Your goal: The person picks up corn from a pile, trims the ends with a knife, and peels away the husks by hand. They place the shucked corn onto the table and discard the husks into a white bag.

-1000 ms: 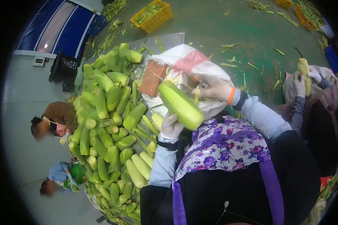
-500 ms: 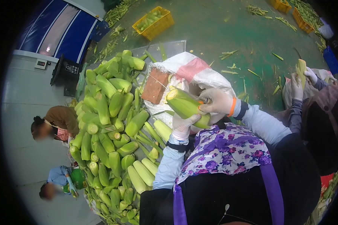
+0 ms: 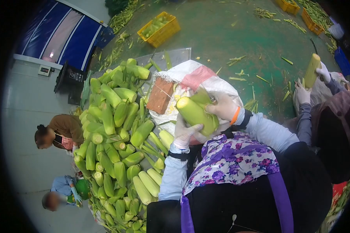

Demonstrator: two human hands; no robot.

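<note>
A green ear of corn (image 3: 194, 112) lies tilted in front of me, its cut end facing up and left. My left hand (image 3: 186, 132), in a white glove, is closed around its lower side. My right hand (image 3: 223, 105), also gloved and with an orange band at the wrist, pinches a husk leaf (image 3: 201, 97) that stands away from the ear. A small metal piece shows at its fingertips, mostly hidden by the fingers. Below both hands lies a white and pink woven sack (image 3: 217, 79), with a reddish-brown brick (image 3: 160, 95) on its left side.
A big heap of unpeeled corn (image 3: 112, 116) fills the left. Several paler, peeled ears (image 3: 146, 186) lie beside my left forearm. A co-worker at right holds an ear (image 3: 312, 72); two people stand beyond the heap. A yellow crate (image 3: 159, 33) of corn sits on the green floor.
The right hand has drawn a husk leaf away from the ear's upper side. The left hand has shifted slightly down and left along the ear. The co-worker's ear at right has tilted.
</note>
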